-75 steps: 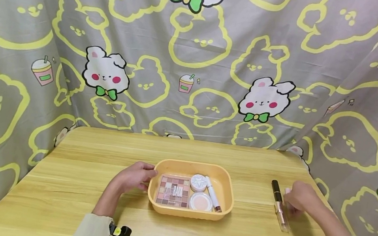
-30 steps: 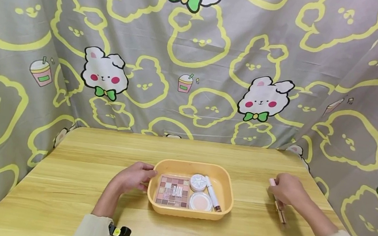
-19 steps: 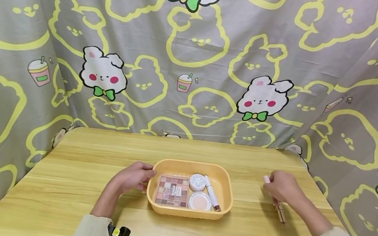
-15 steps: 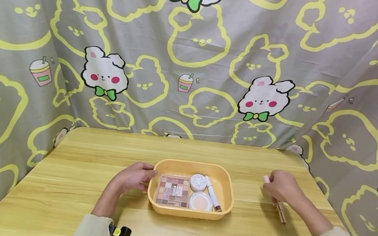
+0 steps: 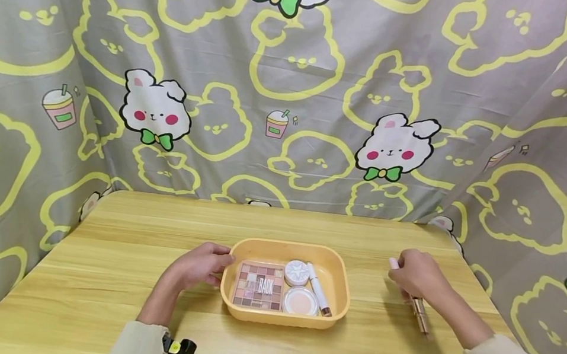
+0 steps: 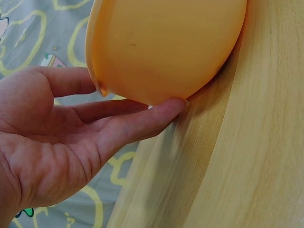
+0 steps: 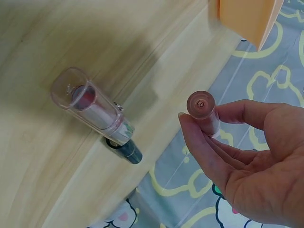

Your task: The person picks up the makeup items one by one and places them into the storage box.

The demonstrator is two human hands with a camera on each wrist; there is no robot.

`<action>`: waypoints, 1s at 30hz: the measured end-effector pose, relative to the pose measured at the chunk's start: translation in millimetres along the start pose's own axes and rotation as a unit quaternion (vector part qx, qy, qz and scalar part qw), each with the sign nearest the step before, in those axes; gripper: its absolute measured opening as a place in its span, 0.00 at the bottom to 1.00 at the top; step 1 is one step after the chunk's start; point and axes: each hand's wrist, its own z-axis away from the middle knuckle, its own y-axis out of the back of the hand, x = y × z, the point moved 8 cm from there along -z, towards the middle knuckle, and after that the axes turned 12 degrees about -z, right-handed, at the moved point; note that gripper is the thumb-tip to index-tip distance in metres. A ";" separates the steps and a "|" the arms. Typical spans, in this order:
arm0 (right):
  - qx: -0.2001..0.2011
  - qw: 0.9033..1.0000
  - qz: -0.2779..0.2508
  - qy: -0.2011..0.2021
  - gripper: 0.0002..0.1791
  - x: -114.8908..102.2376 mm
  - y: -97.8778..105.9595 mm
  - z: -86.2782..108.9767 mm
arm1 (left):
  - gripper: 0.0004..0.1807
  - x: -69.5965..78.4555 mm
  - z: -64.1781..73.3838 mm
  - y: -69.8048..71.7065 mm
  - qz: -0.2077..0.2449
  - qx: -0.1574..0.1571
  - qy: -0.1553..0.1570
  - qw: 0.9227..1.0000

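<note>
My left hand (image 5: 203, 266) holds the left side of an orange plastic basket (image 5: 282, 319), a finger at its rim and the thumb against its outer wall. Inside lie an eyeshadow palette (image 5: 258, 287), a round white compact with a star lid (image 5: 297, 273), a round pale powder compact (image 5: 301, 302) and a white tube with a brown end (image 5: 319, 292). To the right, my right hand (image 5: 423, 276) pinches a pink lip gloss tube (image 7: 204, 111) above the table. Under that hand lies a clear-cased lipstick (image 7: 97, 107); a dark cap (image 7: 127, 152) shows beside it.
A wooden table (image 5: 148, 225) carries everything. Grey curtains (image 5: 285, 165) with yellow outlines and white rabbits stand at its back and sides. Bare tabletop lies between the basket and my right hand.
My right hand has lifted the pink tube from beside the lipstick and moved leftward with it. My left hand and the basket stay in place.
</note>
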 end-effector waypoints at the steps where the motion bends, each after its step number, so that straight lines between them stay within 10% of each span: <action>1: 0.002 1.000 0.000 0.001 0.09 -1.2 0.4 -0.2 | 0.26 0.0 -0.1 0.1 0.000 -0.001 -0.001 1.000; 30: 0.003 1.000 0.003 0.003 0.08 -20.6 -3.1 -1.6 | 0.26 -2.0 -1.7 0.7 0.003 -0.003 -0.002 1.000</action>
